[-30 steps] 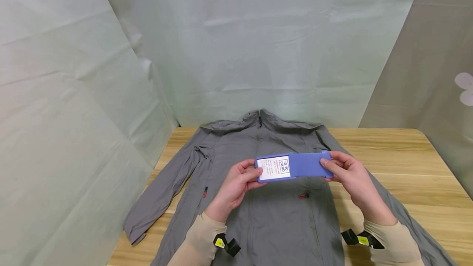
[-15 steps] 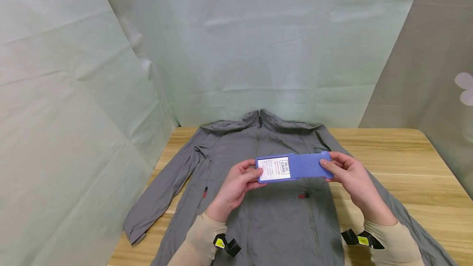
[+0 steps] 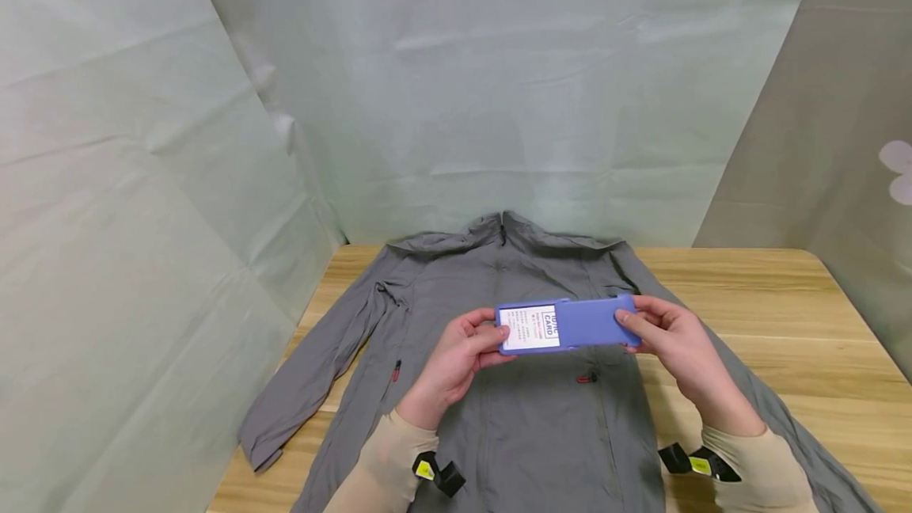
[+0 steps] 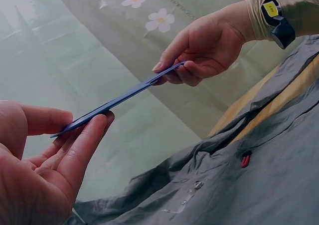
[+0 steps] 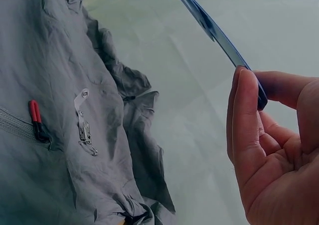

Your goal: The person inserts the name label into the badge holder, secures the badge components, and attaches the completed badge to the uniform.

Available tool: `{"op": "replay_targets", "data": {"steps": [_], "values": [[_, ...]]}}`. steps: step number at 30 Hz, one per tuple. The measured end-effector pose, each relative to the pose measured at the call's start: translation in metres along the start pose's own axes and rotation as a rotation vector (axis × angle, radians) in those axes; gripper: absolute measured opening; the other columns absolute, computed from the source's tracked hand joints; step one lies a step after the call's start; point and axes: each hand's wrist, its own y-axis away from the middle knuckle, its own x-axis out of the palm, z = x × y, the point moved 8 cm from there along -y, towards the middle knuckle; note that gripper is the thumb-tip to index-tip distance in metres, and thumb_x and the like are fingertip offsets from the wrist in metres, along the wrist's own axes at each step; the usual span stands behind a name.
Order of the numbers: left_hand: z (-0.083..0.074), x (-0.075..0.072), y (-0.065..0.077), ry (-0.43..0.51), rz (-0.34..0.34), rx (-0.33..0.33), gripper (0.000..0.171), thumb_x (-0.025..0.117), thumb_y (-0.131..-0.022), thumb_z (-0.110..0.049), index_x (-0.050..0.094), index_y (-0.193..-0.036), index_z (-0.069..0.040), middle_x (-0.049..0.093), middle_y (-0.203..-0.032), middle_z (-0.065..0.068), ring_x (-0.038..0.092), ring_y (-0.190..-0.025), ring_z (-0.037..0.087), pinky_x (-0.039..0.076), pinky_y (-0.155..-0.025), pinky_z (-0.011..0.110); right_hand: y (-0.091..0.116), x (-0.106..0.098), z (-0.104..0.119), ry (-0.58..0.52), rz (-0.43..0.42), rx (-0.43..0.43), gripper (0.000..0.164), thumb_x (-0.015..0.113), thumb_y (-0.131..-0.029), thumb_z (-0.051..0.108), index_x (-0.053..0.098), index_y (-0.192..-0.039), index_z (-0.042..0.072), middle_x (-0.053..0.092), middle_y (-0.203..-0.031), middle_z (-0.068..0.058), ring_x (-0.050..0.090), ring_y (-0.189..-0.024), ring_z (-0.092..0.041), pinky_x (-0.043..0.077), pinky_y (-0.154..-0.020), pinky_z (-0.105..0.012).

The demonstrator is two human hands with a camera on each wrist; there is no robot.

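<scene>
A blue plastic ID card holder [image 3: 594,323] is held up level above the jacket. Its left part shows a white printed card [image 3: 523,329]; a plain blue section covers the right. My left hand [image 3: 458,361] pinches the left end, thumb on the card face and fingers behind. At the other end, my right hand [image 3: 680,347] pinches the blue section between thumb and fingers. Both wrist views show the holder edge-on, as thin overlapping layers. Beneath lies a grey zip jacket [image 3: 442,291], spread out front up. On it rests a badge clip with a clear strap [image 5: 83,125].
The jacket lies on a wooden table [image 3: 769,299], its sleeves spread to both sides. Red zip pulls [image 3: 587,378] mark its pockets. Pale sheeting [image 3: 499,85] hangs behind the table and along the left.
The blue section has slid slightly left over the card, now hiding part of its heading print. The right hand has shifted slightly left with it; the left hand stays nearly in place.
</scene>
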Motion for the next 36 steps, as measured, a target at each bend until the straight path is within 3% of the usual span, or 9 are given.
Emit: {"op": "replay_targets", "data": {"steps": [11, 20, 27, 31, 36], "values": [[-0.001, 0.002, 0.001, 0.008, 0.009, -0.009, 0.038, 0.065, -0.105, -0.002, 0.054, -0.138, 0.013, 0.076, -0.113, 0.014, 0.078, -0.095, 0.018, 0.065, -0.084, 0.033, 0.0, 0.003, -0.001, 0.0, 0.026, 0.004, 0.053, 0.067, -0.108, 0.015, 0.049, -0.146, -0.018, 0.075, -0.104, 0.0, 0.071, -0.084, -0.01, 0.064, -0.071, -0.027], [0.0, 0.0, 0.0, 0.012, 0.006, -0.016, 0.04, 0.066, -0.105, -0.002, 0.054, -0.14, 0.012, 0.076, -0.114, 0.014, 0.078, -0.096, 0.018, 0.065, -0.084, 0.035, 0.001, 0.003, -0.002, 0.029, 0.042, 0.022, 0.056, 0.061, -0.112, 0.021, 0.046, -0.149, -0.018, 0.064, -0.134, -0.027, 0.071, -0.092, -0.009, 0.065, -0.077, -0.028], [-0.002, 0.0, 0.001, 0.016, 0.012, -0.007, 0.04, 0.065, -0.105, -0.002, 0.053, -0.14, 0.012, 0.076, -0.112, 0.012, 0.078, -0.095, 0.018, 0.065, -0.084, 0.034, -0.001, -0.005, -0.004, 0.007, 0.039, 0.01, 0.058, 0.056, -0.114, 0.029, 0.048, -0.151, -0.015, 0.07, -0.111, -0.004, 0.071, -0.088, -0.014, 0.065, -0.077, -0.03], [-0.003, 0.0, 0.001, 0.016, 0.009, -0.002, 0.039, 0.064, -0.105, -0.002, 0.053, -0.14, 0.012, 0.076, -0.111, 0.012, 0.078, -0.094, 0.018, 0.065, -0.083, 0.034, -0.001, -0.012, -0.003, -0.034, 0.036, -0.018, 0.053, 0.055, -0.115, 0.03, 0.053, -0.151, -0.008, 0.072, -0.11, -0.002, 0.074, -0.091, -0.015, 0.065, -0.08, -0.028], [-0.004, 0.0, 0.002, 0.022, 0.007, 0.0, 0.038, 0.064, -0.105, -0.001, 0.054, -0.14, 0.012, 0.076, -0.11, 0.011, 0.078, -0.094, 0.017, 0.065, -0.083, 0.033, -0.001, -0.015, -0.001, -0.117, 0.061, -0.027, 0.037, 0.06, -0.112, 0.022, 0.064, -0.139, -0.004, 0.075, -0.104, -0.004, 0.074, -0.089, -0.016, 0.064, -0.081, -0.028]]}}
